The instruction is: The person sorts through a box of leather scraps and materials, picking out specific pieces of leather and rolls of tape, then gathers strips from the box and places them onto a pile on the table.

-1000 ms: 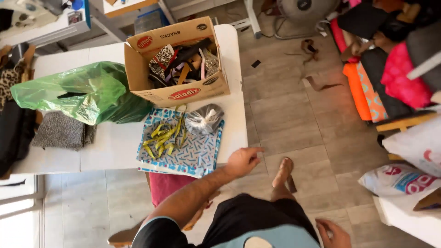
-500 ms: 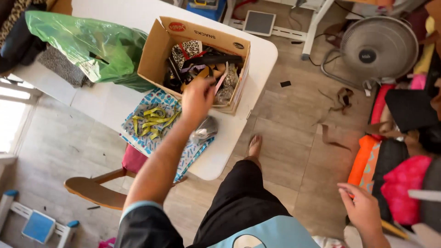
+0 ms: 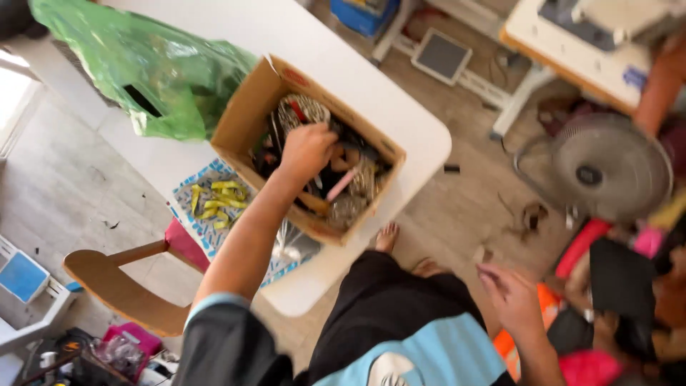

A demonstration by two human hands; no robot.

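My left hand (image 3: pixel 306 150) reaches down into an open cardboard box (image 3: pixel 246 114) on a white table (image 3: pixel 343 57). The box is full of mixed small items, among them a pink stick (image 3: pixel 341 184) and striped pieces. The hand's fingers are curled among the items; whether they grip one is hidden. My right hand (image 3: pixel 509 297) hangs by my side above the floor, fingers apart, holding nothing. Beside the box lies a blue patterned cloth (image 3: pixel 200 227) with several yellow strips (image 3: pixel 214 200) on it.
A green plastic bag (image 3: pixel 150 68) lies left of the box. A wooden chair with a pink seat (image 3: pixel 128 289) stands at the table's near side. A floor fan (image 3: pixel 607 168) is to the right, with colourful fabrics (image 3: pixel 614 286) below it and another table (image 3: pixel 572 43) behind.
My left hand has moved from the table's edge up over the cloth and into the box. The view has swung, and my right hand has come up closer at my side.
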